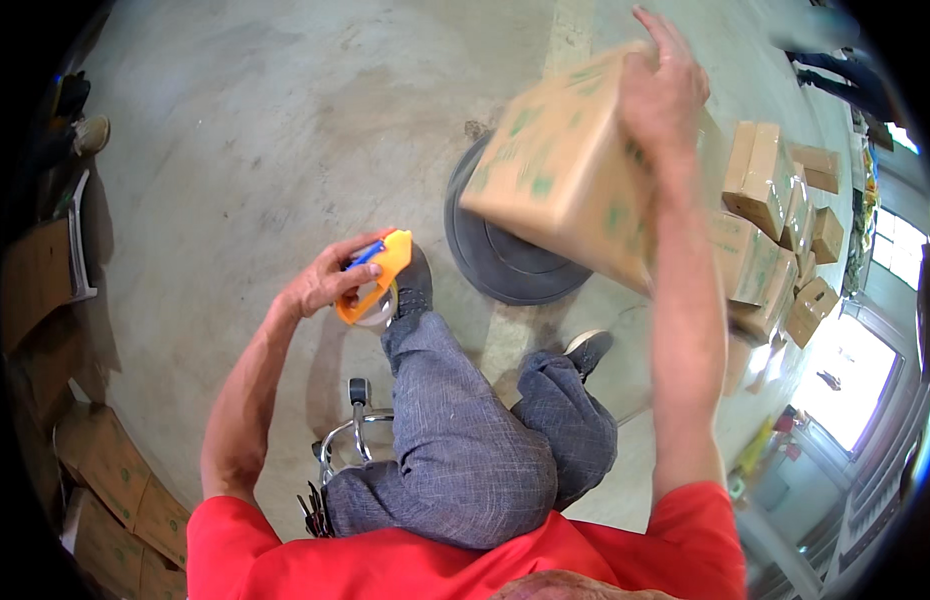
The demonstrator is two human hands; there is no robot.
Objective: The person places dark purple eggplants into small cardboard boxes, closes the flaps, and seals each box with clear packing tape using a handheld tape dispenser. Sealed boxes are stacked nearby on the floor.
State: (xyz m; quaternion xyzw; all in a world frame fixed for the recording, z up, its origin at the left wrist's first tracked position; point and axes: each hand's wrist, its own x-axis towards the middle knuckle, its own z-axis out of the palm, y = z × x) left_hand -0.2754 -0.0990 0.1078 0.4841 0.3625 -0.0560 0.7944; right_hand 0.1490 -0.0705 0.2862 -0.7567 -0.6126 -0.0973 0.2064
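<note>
My left hand (326,279) grips an orange tape dispenser (392,259) with a blue part, and a roll of clear tape (382,309) shows beneath it. To the right, my right hand (664,94) is pressed on a cardboard box (544,161) with green print, its fingers over the far top edge. Box and right forearm are motion-blurred. The box sits at a slant over a dark round stand (521,279), covering part of it; whether its underside rests fully on the stand, I cannot tell.
Several taped cardboard cartons (761,180) are piled on the right. More cardboard (109,457) stands at lower left. A chrome wheeled chair base (358,420) is beside my legs. Other people's legs show at upper right (840,75) and a shoe at left (92,135).
</note>
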